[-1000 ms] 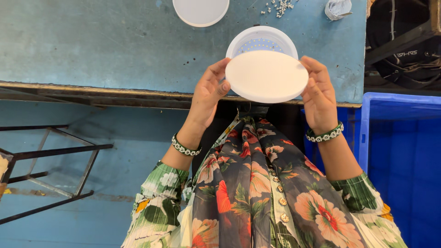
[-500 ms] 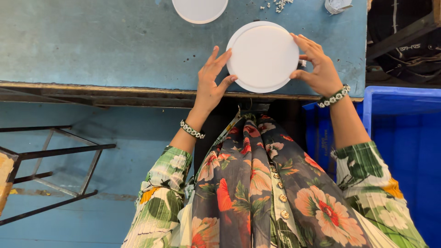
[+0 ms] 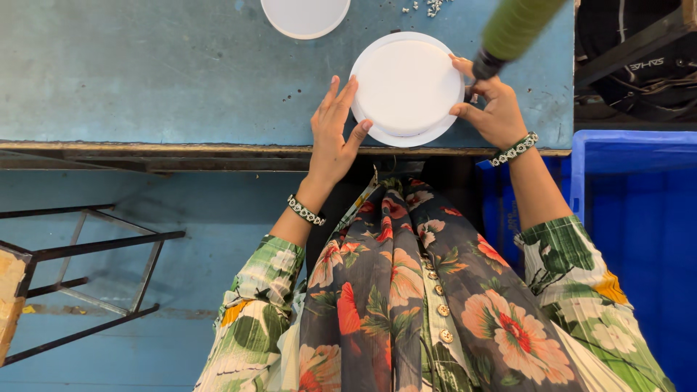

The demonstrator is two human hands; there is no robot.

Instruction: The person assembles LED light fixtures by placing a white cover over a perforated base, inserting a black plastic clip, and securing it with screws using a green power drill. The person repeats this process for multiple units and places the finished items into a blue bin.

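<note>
Disc (image 3: 406, 86) on table (image 3: 145, 72) between hands; second disc (image 3: 305, 14) behind; crate (image 3: 639, 239) right.

White round disc (image 3: 406, 86) lies flat on the worn blue tabletop (image 3: 145, 72) near its front edge; left hand (image 3: 335, 138) rests open against its left rim, fingers spread. Right hand (image 3: 494, 109) touches the right rim while gripping a green-handled tool (image 3: 512, 29), tilted. Second white disc (image 3: 305, 14) at the far edge; blue bin (image 3: 639, 239) to the right, below the tabletop.

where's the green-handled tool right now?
Head view, upper right: the green-handled tool slants down to the right hand, at the right edge of the round white disc on the blue table.
</note>
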